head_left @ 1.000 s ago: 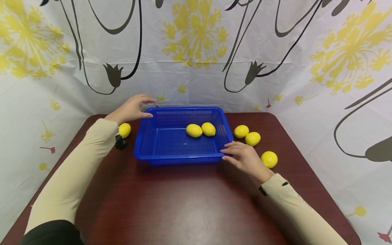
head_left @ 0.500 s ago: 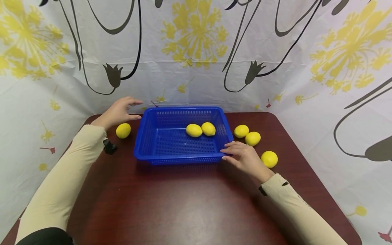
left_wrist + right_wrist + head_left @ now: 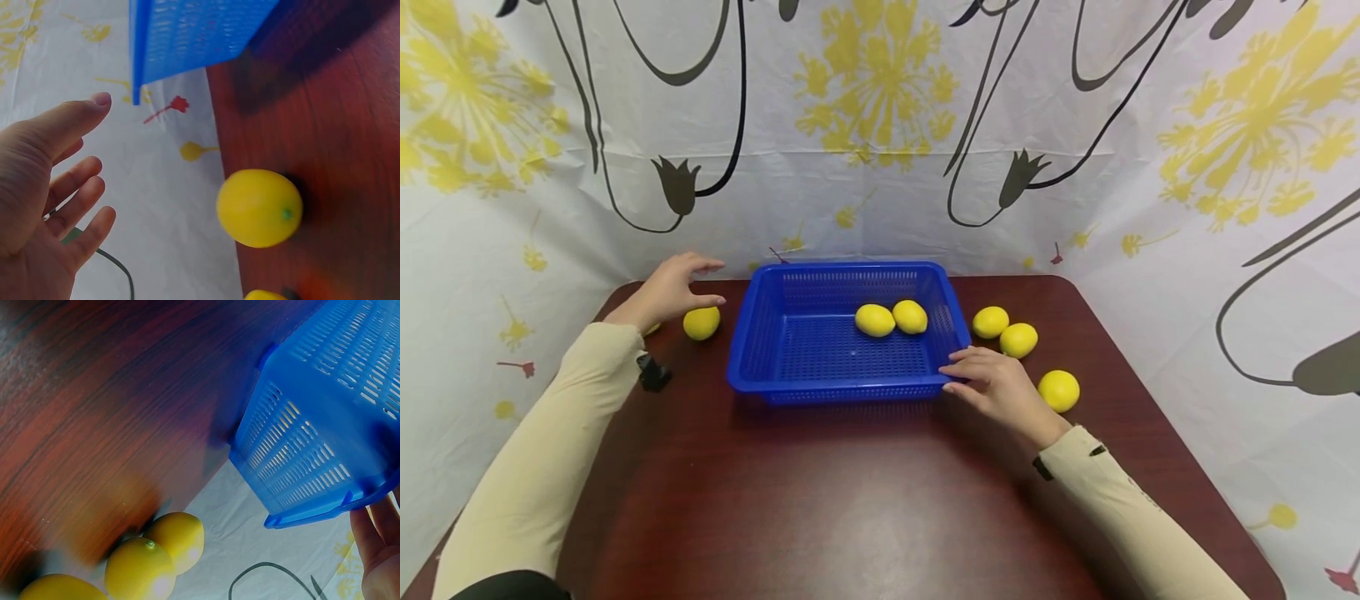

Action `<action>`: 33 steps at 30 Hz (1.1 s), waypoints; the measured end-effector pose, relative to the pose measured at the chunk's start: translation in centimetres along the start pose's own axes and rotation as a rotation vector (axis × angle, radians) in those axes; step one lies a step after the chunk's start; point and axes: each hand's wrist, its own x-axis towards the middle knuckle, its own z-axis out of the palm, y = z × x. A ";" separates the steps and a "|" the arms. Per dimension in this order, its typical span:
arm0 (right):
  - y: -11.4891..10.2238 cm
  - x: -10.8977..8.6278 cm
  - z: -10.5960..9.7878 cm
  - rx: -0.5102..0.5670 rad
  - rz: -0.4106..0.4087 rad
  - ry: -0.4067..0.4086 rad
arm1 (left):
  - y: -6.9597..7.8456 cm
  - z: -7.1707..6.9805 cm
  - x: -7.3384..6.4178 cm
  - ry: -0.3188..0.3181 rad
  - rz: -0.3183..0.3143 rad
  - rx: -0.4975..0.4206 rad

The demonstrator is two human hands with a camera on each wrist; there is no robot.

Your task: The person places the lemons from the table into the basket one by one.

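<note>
A blue plastic basket [image 3: 850,385] with slotted walls stands on the table, with two lemons [image 3: 875,320] lying inside it toward the right. My right hand [image 3: 1003,392] holds the rim at its front right corner; in the right wrist view the fingers [image 3: 369,540] meet that rim. My left hand [image 3: 662,292] hovers left of the basket, thumb and fingers spread apart, holding nothing. Just below its thumb a lemon [image 3: 701,325] sits on the table, also seen in the left wrist view as a whole lemon [image 3: 259,208]. Another lemon [image 3: 652,329] is mostly hidden behind the left wrist.
To the right of the basket lie two lemons side by side, the nearer lemon [image 3: 1018,340] touching the farther one. A third lemon [image 3: 1059,391] rests beside the right wrist. The dark red table [image 3: 820,492] ends at a patterned white cloth [image 3: 880,208] behind.
My left hand has moved left and lower, away from the basket's left rim to above the lemon there. Another lemon now shows behind the left wrist. The right hand and basket stay put.
</note>
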 end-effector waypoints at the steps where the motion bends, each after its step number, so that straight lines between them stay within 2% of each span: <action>1: 0.0 0.0 0.0 0.001 -0.001 -0.001 | -0.2 0.1 -0.1 -0.003 -0.004 0.007; 4: 0.0 0.0 0.0 0.002 -0.001 0.002 | -1.0 0.6 -0.3 -0.015 -0.013 0.025; 9: 0.1 0.0 0.1 0.004 -0.003 0.013 | -2.0 1.6 -0.7 -0.044 -0.038 0.006; 19: 0.0 0.0 0.1 0.007 -0.001 0.014 | -3.2 3.1 -1.4 -0.123 -0.107 0.003; 29: 0.0 0.0 0.2 0.011 -0.007 0.020 | -3.7 4.3 -1.2 -0.154 -0.084 0.037; 33: 0.0 0.0 0.2 0.014 -0.005 0.019 | -3.8 4.7 -1.2 -0.196 -0.083 0.056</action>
